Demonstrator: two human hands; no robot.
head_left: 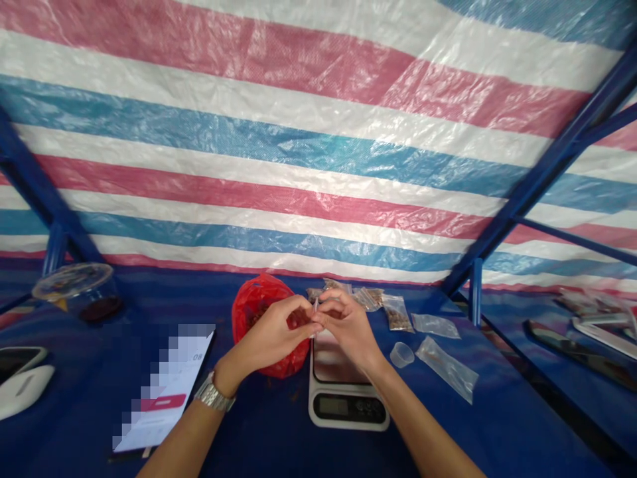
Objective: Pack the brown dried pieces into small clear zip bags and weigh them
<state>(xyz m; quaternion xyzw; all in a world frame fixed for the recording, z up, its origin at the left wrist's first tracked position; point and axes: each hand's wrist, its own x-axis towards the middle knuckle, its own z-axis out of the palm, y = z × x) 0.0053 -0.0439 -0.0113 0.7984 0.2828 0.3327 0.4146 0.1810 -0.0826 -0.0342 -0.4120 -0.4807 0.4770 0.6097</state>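
My left hand (281, 330), with a metal watch (213, 393) on its wrist, pinches a small clear plastic bag (315, 307) seen nearly edge-on. On the other side of it, the fingers of my right hand (347, 325) are closed on the same bag. What the bag contains is hidden by my fingers. Both hands are above a white digital scale (348, 417) with a shiny plate. A red plastic bag (249, 299) with brown bits inside stands open behind my left hand. Past my right hand lie several zip bags of brown pieces (397, 312).
Right of the scale are a small clear cup (401, 355) and flat clear bags (450, 368). A phone (169, 392), a white case (27, 390) and a lidded plastic tub (79, 292) sit at left. Blue metal bars (517, 192) slant before a striped tarp (298, 153).
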